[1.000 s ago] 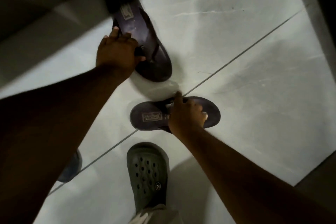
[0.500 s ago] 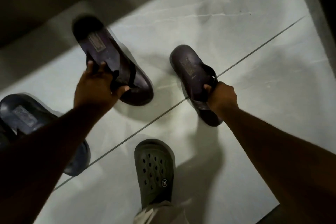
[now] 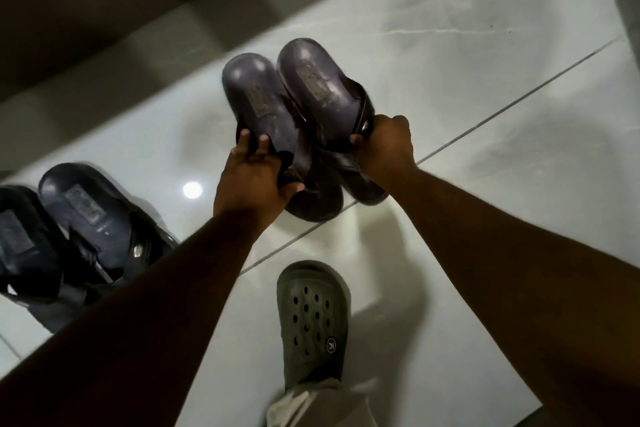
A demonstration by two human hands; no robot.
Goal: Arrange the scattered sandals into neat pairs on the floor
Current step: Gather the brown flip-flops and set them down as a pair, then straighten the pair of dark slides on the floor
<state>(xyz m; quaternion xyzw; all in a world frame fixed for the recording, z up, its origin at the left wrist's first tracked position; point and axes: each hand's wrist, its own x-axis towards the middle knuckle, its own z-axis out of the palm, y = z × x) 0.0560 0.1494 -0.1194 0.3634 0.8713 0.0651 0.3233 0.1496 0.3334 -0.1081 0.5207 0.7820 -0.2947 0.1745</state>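
Observation:
Two dark purple sandals lie side by side, heels pointing away from me, on the pale tiled floor (image 3: 450,87). My left hand (image 3: 252,177) grips the left sandal (image 3: 259,104) at its strap. My right hand (image 3: 388,146) grips the right sandal (image 3: 318,87) at its strap. The two sandals touch along their inner edges. A second pair of dark blue sandals (image 3: 86,218) sits side by side at the far left, partly hidden by my left forearm.
My foot in a grey-green perforated clog (image 3: 313,319) stands on the floor just below the held pair. A dark raised step or wall base (image 3: 104,10) runs across the top left. A tile joint crosses diagonally under the sandals.
Both hands have brought the two purple sandals together from apart; they now sit side by side and parallel. The view has shifted, showing more of the blue pair at the left.

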